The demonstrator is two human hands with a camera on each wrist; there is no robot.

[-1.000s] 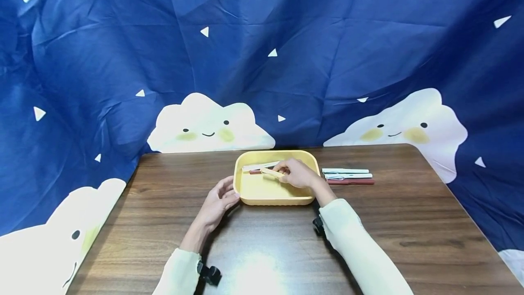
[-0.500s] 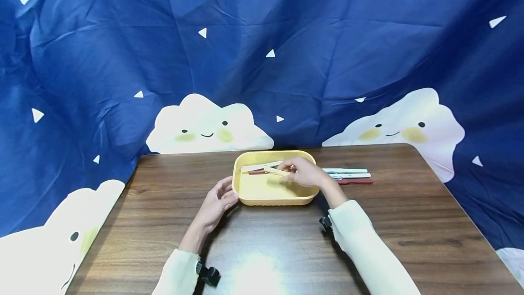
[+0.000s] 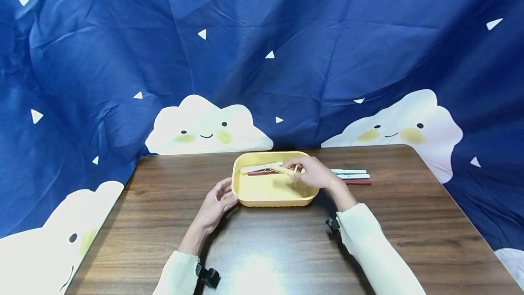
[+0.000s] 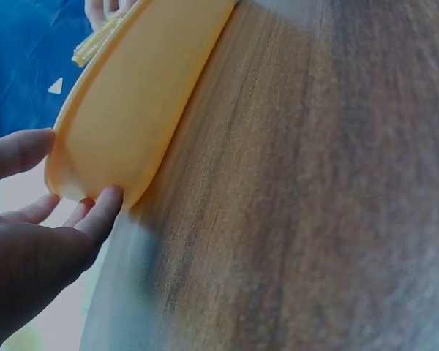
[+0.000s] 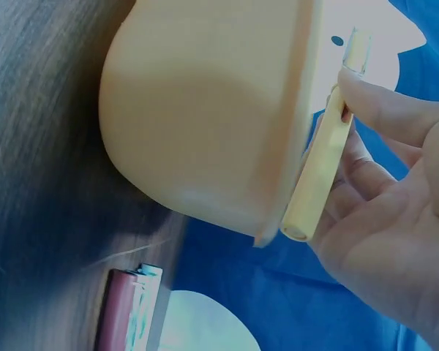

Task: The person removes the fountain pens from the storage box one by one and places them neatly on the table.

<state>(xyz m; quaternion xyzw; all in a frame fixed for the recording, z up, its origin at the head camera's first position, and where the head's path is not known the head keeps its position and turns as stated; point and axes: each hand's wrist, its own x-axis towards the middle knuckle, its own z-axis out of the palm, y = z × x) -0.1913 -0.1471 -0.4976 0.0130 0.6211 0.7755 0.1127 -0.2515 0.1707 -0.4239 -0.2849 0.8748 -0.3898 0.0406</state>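
My right hand [image 3: 313,172] pinches a yellow pen [image 3: 281,169] over the right half of a shallow yellow tray [image 3: 274,203]. In the right wrist view, thumb and fingers hold the yellow pen [image 5: 318,175] by its barrel, and a see-through part shows at its far end. At the tray's left end, my left hand [image 3: 216,204] holds the wall, with fingers and thumb bent round the corner, as the left wrist view shows. Inside the tray, toward the back, lie a white pen [image 3: 255,168] and a dark red pen [image 3: 262,173].
Right of the tray, pale pens [image 3: 354,176] and a dark red pen [image 3: 360,182] lie side by side, partly hidden by my right hand. The wooden table [image 3: 409,222] ends at a blue cloth [image 3: 294,76] with cloud patterns. A black camera is strapped to each wrist.
My right hand has moved a little to the right with the yellow pen, showing more of the pens inside the tray. The left hand has stayed on the tray's left end.
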